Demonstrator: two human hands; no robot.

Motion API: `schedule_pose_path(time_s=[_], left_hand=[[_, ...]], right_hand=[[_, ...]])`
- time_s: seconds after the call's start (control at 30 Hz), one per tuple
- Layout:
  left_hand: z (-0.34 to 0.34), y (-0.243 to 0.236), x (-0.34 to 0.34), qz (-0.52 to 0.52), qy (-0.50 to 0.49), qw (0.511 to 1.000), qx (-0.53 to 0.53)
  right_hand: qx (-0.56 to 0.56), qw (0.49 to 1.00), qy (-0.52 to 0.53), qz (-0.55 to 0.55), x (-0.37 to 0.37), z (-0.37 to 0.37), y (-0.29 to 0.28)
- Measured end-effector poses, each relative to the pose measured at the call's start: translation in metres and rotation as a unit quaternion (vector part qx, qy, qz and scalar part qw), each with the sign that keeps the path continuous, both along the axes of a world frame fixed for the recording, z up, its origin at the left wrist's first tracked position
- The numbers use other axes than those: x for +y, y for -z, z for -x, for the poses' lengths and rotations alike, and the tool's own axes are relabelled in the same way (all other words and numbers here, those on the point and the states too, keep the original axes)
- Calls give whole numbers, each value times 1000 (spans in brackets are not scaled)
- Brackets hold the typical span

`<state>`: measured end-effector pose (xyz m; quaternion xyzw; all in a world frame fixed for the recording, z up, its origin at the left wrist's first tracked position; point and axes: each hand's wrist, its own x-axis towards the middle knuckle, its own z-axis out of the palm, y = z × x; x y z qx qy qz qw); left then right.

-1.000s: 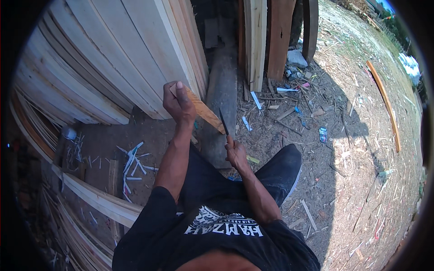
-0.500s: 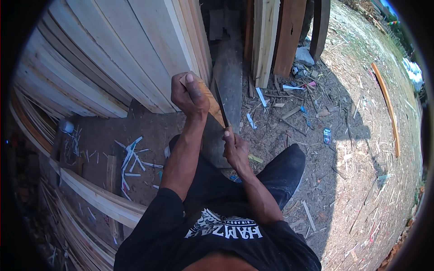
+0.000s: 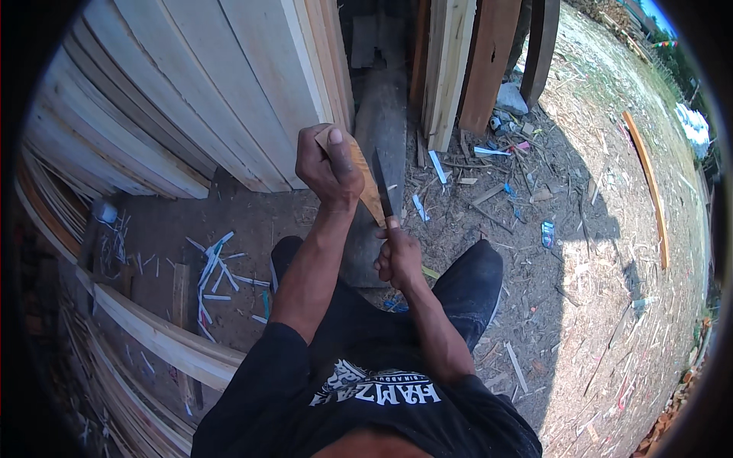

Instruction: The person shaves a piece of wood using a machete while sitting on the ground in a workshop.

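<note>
Ground (image 3: 611,366) sunlit at right; left shaded; picture rim black.

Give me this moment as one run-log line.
left hand: gripping wood piece | right hand: gripping knife | knife: alongside wood piece, contact unclear | pale boards: ahead-left

On the dirt ground (image 3: 252,214) lie white strips (image 3: 217,298), a blue packet (image 3: 547,234), a long orange-brown plank (image 3: 651,187) and scattered wood scraps (image 3: 516,367)
</note>
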<state>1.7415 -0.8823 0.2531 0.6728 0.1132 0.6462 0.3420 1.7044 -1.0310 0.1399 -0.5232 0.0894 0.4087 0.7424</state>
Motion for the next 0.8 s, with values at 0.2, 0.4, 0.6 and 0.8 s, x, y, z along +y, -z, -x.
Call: schedule_pose_path(time_s=[0.2, 0.4, 0.6, 0.8], left_hand=[[2, 3, 15, 41, -22, 999, 19], [-7, 1, 0, -10, -21, 1000, -8], [-4, 5, 9, 15, -36, 999, 10], [-18, -6, -12, 14, -33, 999, -8]], right_hand=[[-448, 856, 157, -206, -23, 6, -129], [-319, 939, 6, 132, 0, 19, -14], [-198, 969, 52, -136, -23, -3, -121], [-445, 856, -1, 261, 2, -8, 36]])
